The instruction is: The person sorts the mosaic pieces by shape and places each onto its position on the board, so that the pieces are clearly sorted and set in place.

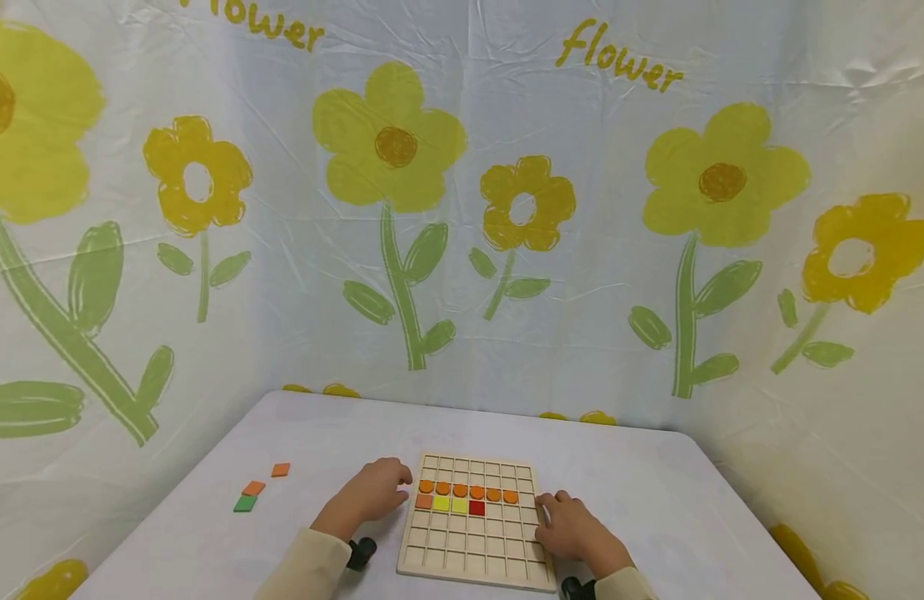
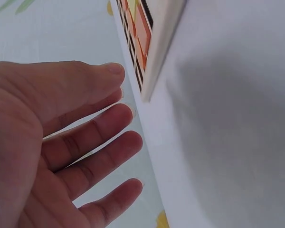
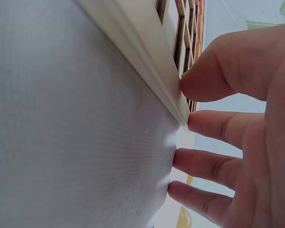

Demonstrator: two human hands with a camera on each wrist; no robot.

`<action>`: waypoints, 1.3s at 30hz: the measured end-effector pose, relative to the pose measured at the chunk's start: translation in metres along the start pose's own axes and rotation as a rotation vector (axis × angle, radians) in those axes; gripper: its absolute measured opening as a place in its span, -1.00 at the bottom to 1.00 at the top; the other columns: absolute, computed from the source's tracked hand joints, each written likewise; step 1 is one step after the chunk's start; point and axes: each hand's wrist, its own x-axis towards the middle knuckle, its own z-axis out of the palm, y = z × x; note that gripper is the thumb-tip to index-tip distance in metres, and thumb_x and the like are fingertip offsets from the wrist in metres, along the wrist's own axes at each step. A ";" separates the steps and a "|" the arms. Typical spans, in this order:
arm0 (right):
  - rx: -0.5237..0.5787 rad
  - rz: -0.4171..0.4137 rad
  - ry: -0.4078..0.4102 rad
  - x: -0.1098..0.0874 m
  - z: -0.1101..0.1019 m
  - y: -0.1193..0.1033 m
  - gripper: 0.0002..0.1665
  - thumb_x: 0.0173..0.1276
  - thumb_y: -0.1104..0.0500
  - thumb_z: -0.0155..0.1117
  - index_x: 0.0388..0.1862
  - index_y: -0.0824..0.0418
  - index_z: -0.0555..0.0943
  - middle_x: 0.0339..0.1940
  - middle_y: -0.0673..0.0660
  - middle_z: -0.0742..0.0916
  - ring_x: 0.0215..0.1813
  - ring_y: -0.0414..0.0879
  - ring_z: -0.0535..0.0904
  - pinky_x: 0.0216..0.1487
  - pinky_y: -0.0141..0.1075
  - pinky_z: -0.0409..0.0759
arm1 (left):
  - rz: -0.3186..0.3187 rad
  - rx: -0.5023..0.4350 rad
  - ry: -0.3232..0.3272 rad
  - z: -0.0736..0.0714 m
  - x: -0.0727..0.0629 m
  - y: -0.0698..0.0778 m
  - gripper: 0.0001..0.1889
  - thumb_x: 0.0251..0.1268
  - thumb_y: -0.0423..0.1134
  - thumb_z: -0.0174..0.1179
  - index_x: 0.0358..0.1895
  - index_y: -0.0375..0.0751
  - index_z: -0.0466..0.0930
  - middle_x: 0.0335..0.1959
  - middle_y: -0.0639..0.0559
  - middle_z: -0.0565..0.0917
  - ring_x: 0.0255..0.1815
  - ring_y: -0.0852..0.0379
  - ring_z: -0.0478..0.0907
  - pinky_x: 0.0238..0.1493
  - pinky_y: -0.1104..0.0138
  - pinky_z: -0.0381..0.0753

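A wooden grid board (image 1: 476, 564) lies on the table with recessed square cells. Across one of its upper rows sit several orange round pieces (image 1: 460, 491). In the row below are an orange square tile (image 1: 424, 502), two yellow tiles (image 1: 450, 504) and a red tile (image 1: 476, 507). Beside the board's left edge my left hand (image 1: 375, 492) hovers, its fingers loosely bent and holding nothing; the left wrist view shows a gap to the board. At the right edge, my right hand (image 1: 574, 527) touches the rim with thumb and index fingertip, fingers mostly straight.
Left of my left hand lie two loose orange square tiles (image 1: 281, 470) and a green one (image 1: 245, 503), which touches the nearer orange tile. The white table (image 1: 619, 467) ends at the back against a flower-printed curtain (image 1: 462, 333), which also hangs on both sides.
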 end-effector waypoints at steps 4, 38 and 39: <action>0.003 -0.001 -0.002 0.001 0.001 0.001 -0.45 0.17 0.08 0.21 0.17 0.22 0.53 0.04 0.24 0.58 0.06 0.18 0.50 0.12 0.16 0.48 | -0.051 0.007 0.018 -0.003 -0.004 -0.010 -0.78 0.21 -0.19 0.31 -0.11 -0.17 0.66 -0.20 0.03 0.64 -0.11 0.04 0.58 0.05 0.09 0.57; -0.007 -0.003 0.006 0.001 0.000 0.001 -0.46 0.17 0.07 0.20 0.15 0.20 0.53 0.06 0.25 0.57 0.08 0.20 0.50 0.13 0.17 0.47 | -0.253 0.181 0.114 -0.042 -0.044 -0.080 -0.85 0.15 -0.30 0.24 -0.23 -0.26 0.63 -0.33 -0.07 0.65 -0.28 -0.07 0.59 -0.22 -0.01 0.57; -0.007 -0.003 0.006 0.001 0.000 0.001 -0.46 0.17 0.07 0.20 0.15 0.20 0.53 0.06 0.25 0.57 0.08 0.20 0.50 0.13 0.17 0.47 | -0.259 0.185 0.119 -0.042 -0.045 -0.084 -0.86 0.16 -0.30 0.24 -0.25 -0.27 0.63 -0.34 -0.07 0.65 -0.29 -0.08 0.59 -0.23 -0.01 0.57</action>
